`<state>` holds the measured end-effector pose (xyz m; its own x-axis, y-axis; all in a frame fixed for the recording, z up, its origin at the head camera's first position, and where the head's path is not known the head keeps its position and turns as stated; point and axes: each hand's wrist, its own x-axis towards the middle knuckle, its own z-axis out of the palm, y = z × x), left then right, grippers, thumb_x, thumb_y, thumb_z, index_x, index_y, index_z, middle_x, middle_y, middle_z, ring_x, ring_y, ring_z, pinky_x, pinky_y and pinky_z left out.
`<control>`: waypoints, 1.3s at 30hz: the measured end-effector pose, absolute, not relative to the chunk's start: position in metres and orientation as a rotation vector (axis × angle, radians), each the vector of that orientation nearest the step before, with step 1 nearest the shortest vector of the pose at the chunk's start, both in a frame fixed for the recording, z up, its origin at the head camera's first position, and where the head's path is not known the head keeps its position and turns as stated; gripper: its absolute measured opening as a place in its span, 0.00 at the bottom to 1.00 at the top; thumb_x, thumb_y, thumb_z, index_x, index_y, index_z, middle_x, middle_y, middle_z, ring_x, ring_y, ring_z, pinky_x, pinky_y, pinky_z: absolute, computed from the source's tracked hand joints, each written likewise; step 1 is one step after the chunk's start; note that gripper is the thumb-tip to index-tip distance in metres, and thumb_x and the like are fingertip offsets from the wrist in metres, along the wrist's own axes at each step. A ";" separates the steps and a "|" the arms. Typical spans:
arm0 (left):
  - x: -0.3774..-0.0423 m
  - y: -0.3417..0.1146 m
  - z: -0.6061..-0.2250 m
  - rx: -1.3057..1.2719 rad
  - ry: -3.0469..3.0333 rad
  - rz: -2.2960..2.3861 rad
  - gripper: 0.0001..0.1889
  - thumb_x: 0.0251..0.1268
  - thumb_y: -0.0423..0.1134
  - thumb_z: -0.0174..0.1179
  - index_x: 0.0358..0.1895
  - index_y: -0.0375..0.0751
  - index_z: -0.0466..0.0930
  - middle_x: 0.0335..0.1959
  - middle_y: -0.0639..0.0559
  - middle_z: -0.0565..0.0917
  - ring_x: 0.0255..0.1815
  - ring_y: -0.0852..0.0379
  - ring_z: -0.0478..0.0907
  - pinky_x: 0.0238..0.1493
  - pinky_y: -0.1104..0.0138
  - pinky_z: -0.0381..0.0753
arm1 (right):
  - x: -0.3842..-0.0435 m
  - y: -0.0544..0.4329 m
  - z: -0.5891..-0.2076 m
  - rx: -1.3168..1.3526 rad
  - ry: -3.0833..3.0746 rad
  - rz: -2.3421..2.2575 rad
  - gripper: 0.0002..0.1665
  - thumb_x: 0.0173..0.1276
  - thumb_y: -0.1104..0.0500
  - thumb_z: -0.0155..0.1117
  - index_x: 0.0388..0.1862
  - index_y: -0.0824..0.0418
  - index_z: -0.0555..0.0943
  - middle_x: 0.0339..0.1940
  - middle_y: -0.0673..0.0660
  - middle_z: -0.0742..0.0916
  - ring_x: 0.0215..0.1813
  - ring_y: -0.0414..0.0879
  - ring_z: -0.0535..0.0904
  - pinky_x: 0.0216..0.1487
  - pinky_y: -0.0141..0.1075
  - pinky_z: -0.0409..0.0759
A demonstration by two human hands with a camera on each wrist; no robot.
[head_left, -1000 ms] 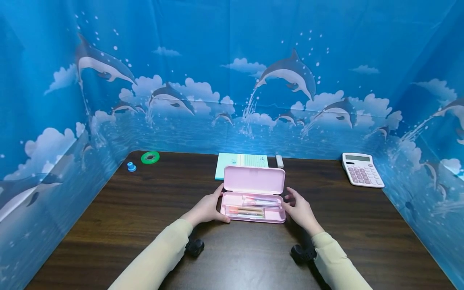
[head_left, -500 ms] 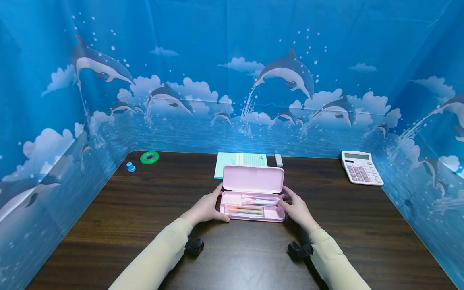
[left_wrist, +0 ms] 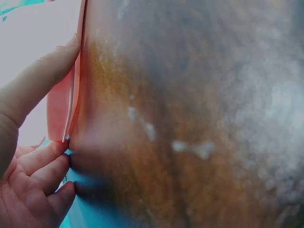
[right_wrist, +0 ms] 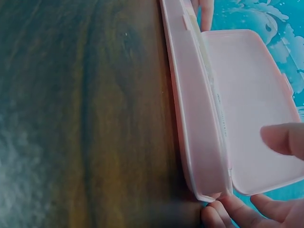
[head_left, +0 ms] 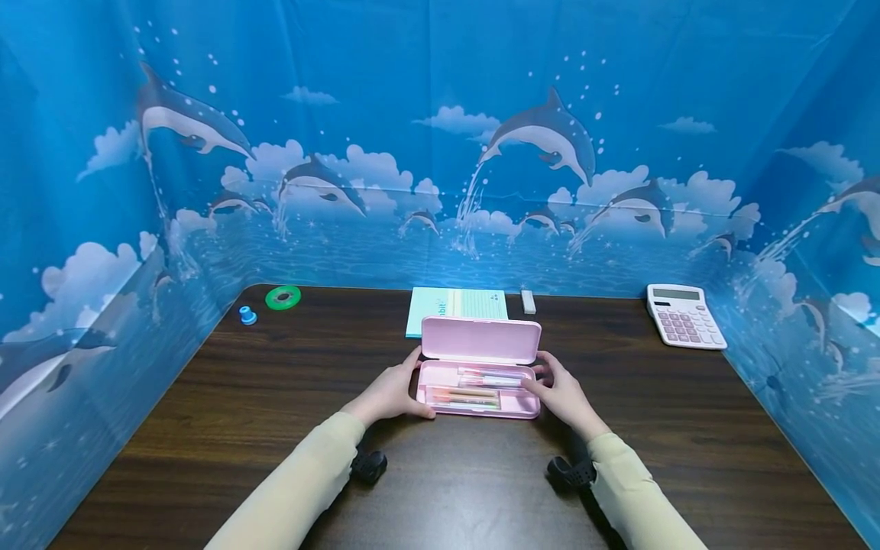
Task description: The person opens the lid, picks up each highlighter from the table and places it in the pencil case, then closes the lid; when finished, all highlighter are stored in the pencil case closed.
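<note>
In the head view, a pink pencil case [head_left: 519,405] lies on the table with its lid [head_left: 481,340] raised at the back. Inside lie several pens and sticks, some orange [head_left: 464,397] in the front compartment, others [head_left: 490,379] behind. My left hand [head_left: 389,391] grips the case's left end, thumb on the front edge and fingers at the back corner. The left wrist view shows the thumb [left_wrist: 40,78] against the pink wall. My right hand [head_left: 567,393] touches the right end with its fingers. In the right wrist view, its thumb [right_wrist: 285,138] stands extended in front of the lid.
Behind the case lies a light-green notebook [head_left: 457,303], with a white eraser-like block [head_left: 528,302] beside it. A calculator [head_left: 686,317] stands at the back right. A green ring-shaped roll [head_left: 283,297] and a small blue object [head_left: 247,315] are at the back left.
My right hand has moved inward to the case's right end. The lid's top edge sits slightly lower than half a second ago. The left hand keeps its place.
</note>
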<state>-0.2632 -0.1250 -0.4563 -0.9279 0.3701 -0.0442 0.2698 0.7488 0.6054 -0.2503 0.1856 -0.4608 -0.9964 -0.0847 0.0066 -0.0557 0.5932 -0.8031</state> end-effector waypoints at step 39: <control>-0.264 -0.133 -0.448 0.522 2.718 0.843 0.55 0.45 0.66 0.67 0.74 0.46 0.53 0.68 0.42 0.68 0.65 0.48 0.68 0.63 0.52 0.68 | -0.242 0.205 -0.457 -0.275 2.679 -1.235 0.50 0.59 0.39 0.65 0.72 0.64 0.61 0.65 0.67 0.74 0.63 0.60 0.71 0.61 0.54 0.70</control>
<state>-0.2642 -0.1331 -0.4485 -0.9053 0.4053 -0.1274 0.2621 0.7688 0.5833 -0.2423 0.2049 -0.4569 -0.9671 -0.2402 -0.0838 -0.0923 0.6382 -0.7643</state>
